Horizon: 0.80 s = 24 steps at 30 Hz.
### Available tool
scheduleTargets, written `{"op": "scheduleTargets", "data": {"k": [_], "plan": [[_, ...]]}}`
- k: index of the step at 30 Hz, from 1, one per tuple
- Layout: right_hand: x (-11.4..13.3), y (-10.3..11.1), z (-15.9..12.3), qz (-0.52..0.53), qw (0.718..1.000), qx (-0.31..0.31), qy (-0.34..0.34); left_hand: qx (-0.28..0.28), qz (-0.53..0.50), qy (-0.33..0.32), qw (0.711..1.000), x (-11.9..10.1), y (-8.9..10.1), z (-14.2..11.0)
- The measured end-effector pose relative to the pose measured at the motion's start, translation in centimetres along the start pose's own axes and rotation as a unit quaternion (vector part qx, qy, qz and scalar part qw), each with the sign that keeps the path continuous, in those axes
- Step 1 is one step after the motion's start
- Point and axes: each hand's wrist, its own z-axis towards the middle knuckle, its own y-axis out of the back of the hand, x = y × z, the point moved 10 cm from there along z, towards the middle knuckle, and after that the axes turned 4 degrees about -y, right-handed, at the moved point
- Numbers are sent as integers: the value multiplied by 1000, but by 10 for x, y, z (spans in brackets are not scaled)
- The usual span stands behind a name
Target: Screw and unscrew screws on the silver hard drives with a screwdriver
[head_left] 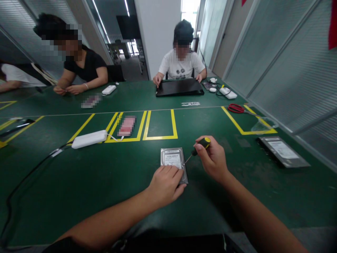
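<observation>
A silver hard drive (172, 158) lies flat on the green table (105, 175) just in front of me. My left hand (165, 184) rests on its near end, fingers curled over the edge, holding it down. My right hand (213, 159) is closed round a screwdriver (198, 147) with a yellow and black handle. The thin shaft slants down to the left, and its tip meets the right edge of the drive.
A second drive (283, 151) lies at the right. Red scissors (236, 108) sit inside a yellow-taped box. A white power brick (88, 139) with a black cable lies at the left. Two people sit across the table, one behind a black laptop (179, 87).
</observation>
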Motion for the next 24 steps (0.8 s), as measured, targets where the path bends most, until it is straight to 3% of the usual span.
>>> {"op": "scheduleTargets", "data": {"k": [6, 24], "plan": [[-2, 4, -6, -40, 999, -27, 12, -15, -4, -11, 1000, 2, -4, -2], [-9, -3, -11, -54, 998, -13, 16, 11, -1, -4, 1000, 0, -6, 1]]}}
